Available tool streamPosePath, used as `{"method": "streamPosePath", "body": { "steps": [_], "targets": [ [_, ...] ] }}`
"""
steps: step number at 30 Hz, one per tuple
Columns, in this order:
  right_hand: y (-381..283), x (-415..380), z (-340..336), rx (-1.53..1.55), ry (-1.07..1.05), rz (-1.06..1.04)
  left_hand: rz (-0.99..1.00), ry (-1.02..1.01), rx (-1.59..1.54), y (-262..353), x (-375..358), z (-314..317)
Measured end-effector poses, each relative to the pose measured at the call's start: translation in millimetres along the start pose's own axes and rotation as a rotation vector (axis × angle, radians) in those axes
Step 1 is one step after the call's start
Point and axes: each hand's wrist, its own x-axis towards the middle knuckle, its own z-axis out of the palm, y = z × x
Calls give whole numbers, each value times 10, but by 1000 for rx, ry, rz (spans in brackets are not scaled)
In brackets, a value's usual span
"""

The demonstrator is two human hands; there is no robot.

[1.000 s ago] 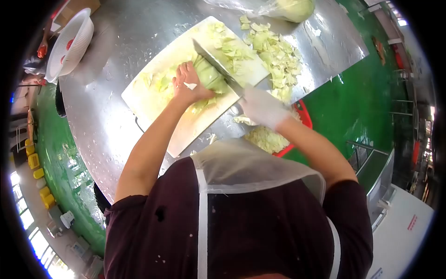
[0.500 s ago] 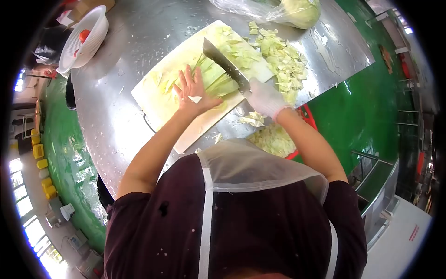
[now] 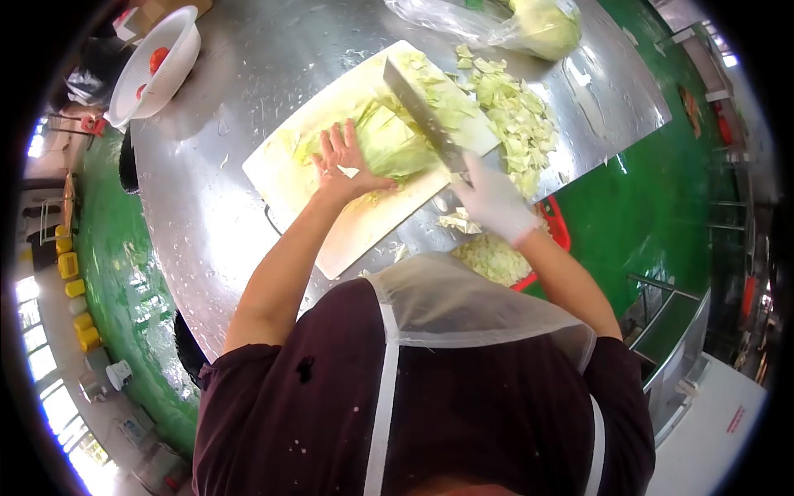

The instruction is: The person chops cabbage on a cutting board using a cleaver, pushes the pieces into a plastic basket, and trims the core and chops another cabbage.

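Observation:
A white cutting board [image 3: 347, 241] lies at an angle on the metal table, with pale green cabbage [image 3: 382, 136] spread over it. My bare left hand [image 3: 343, 165] presses on the cabbage, fingers spread, a white scrap stuck to its back. Gloved in white, my right hand [image 3: 495, 198] grips the handle of a kitchen knife [image 3: 422, 112]. The broad blade points away from me, beside the right end of the cabbage under my left hand. Cut cabbage pieces [image 3: 517, 124] are heaped just off the board's right side.
A red-rimmed basket [image 3: 558, 225] of chopped cabbage sits below the table's near edge. At the far side of the metal table [image 3: 211, 182] lies a whole cabbage [image 3: 546, 29] in clear plastic. A white colander [image 3: 178, 70] holding tomatoes [image 3: 158, 59] stands far left.
My right hand and the knife have shifted right, away from my left hand. The left hand stays spread on the cabbage. The whole view has moved slightly.

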Motion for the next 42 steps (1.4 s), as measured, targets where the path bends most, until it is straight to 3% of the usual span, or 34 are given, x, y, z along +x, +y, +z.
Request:
{"method": "streamPosePath", "body": {
  "steps": [5,10,16,21,25,28,31,34,38,42],
  "targets": [
    [-215,-213,-252,-95,9,-121,52,139,-73,-68,-8,94],
    [-166,36,-85,-154,-61,-186,22,77,-75,1,-36,-20],
    [-314,355,-232,-111,-287,-71,22,58,-78,-13,5,-44],
    [-390,876,130,-89,-256,-44,18,46,-29,-20,5,3],
    [-374,737,46,206,-248,105,33,-37,36,-45,8,-129],
    [-401,458,-187,123,-112,89,16,-34,170,-102,-18,-91],
    [-270,90,-250,-60,45,-228,-15,-45,175,-15,-66,-270],
    [-456,-239,-311,-125,-101,-130,-22,-25,127,-263,54,-242],
    [-389,-159,-158,-154,-180,-117,-31,-242,47,-343,82,-170],
    [-373,77,-52,-197,-238,-109,-54,-90,27,-162,-38,-6]
  ]
}}
